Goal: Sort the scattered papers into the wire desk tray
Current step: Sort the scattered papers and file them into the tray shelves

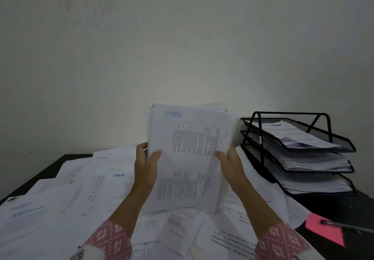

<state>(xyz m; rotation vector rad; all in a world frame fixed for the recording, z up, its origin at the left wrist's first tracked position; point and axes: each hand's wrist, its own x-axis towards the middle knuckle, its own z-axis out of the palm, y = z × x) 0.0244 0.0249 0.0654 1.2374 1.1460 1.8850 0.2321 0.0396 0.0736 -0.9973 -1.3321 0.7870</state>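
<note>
**Two hands, one raised stack, one three-tier tray**

Nearest: two sleeves (109, 241), pink with a white flower print, one on each forearm at the lower edge of the view.

Under and around the forearms: scattered papers (66, 195), loose white printed sheets overlapping across the dark counter (332, 205). They are too heaped to count. At least three carry a blue "LUNAS" stamp, read upside down. One sheet near the right sleeve shows an address block in capitals.

On the counter at the right, near edge: one pink sticky note (323, 231), with one dark pen (344, 226) lying across its upper corner.

Middle: one paper stack (188, 158), held upright off the counter between both hands, its lower edge just above the loose sheets. The top sheet shows two printed tables and one blue stamp, all inverted. The left hand (144, 168) grips the left edge, thumb on the front face, fingers curled behind. The right hand (230, 164) grips the right edge the same way, thumb in front.

Farther, right: one black wire desk tray (342, 148) of three stacked tiers, standing on the counter just right of the raised stack. Each tier holds a pile of papers.

Farthest: one plain pale wall (182, 37).
</note>
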